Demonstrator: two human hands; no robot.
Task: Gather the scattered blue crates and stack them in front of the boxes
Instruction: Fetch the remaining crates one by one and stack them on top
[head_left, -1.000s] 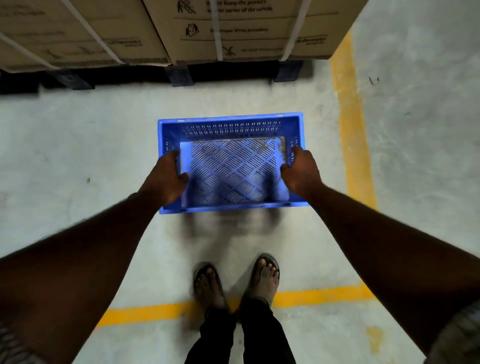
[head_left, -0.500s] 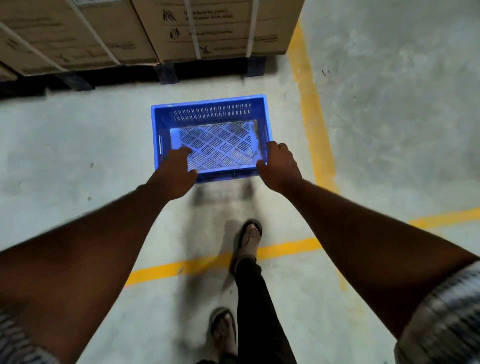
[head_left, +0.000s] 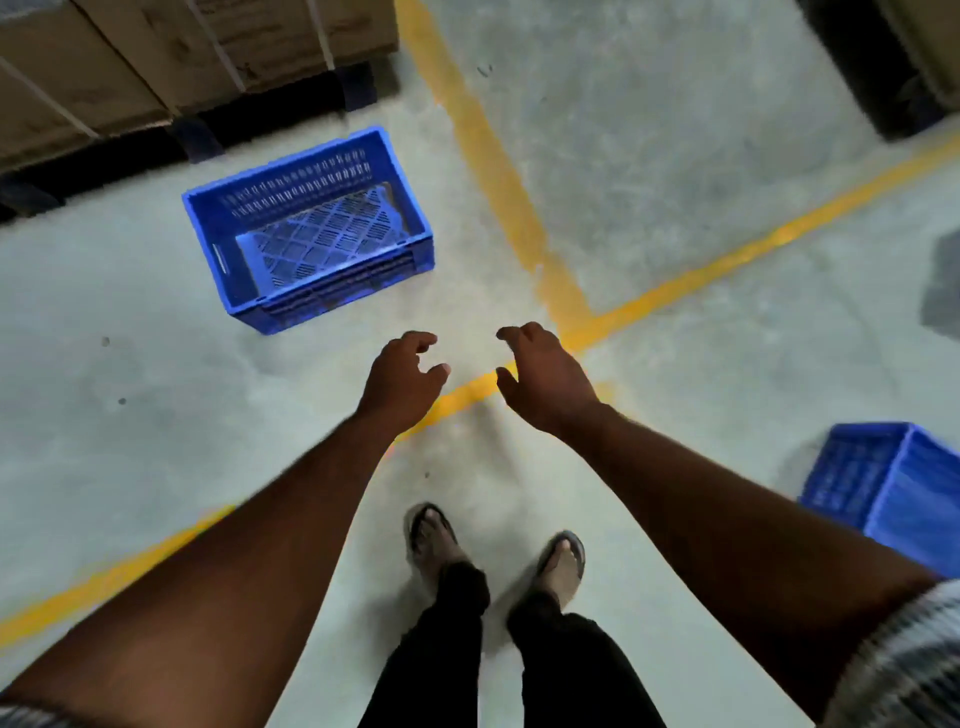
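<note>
You could read no text, label or number. The faces of the cardboard boxes (head_left: 130, 67) were too blurred for any print to be made out, and the blue crate (head_left: 301, 192) in front of them showed no legible marking.

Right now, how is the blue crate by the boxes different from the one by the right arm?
The crate by the boxes sits right before the cardboard boxes; the crate by the right arm lies across the yellow line from them. The crate by the boxes shows whole, upright; the crate by the right arm is blurred and cut off at the edge. Both are blue with slotted walls.
</note>
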